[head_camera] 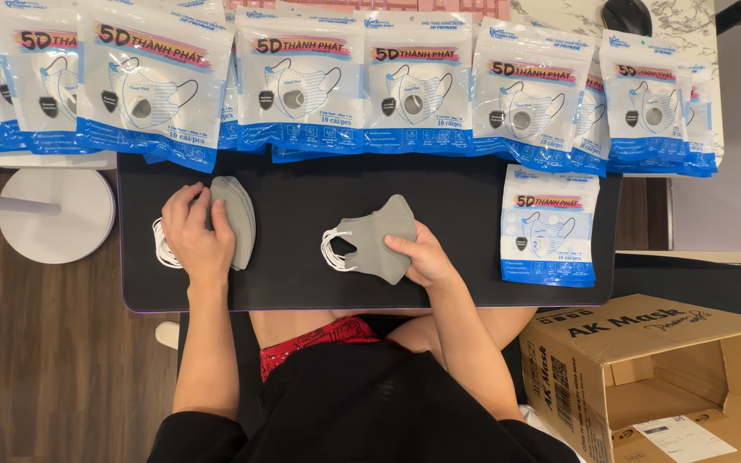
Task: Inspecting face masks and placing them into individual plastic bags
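- Nearest the camera, the person's black-clad lap sits below the black mat [319,283], both forearms reaching up onto it.
- The right hand [422,257] pinches a grey folded face mask [375,240], thumb on top and fingers under its right edge; the mask lies to the left of the fingers, long axis running left-right, white ear loops [334,249] trailing at its far left end.
- The left hand [195,231] rests with fingers curled over a stack of grey masks [237,219]; the stack stands just right of the fingertips, long axis up-down.
- The two hands are well apart; the right is nearer the single mask.
- Right of it lies a sealed blue-and-white mask packet [549,227]; a row of such packets [413,86] lines the mat's far edge.
- An open cardboard box [645,377] stands at lower right.
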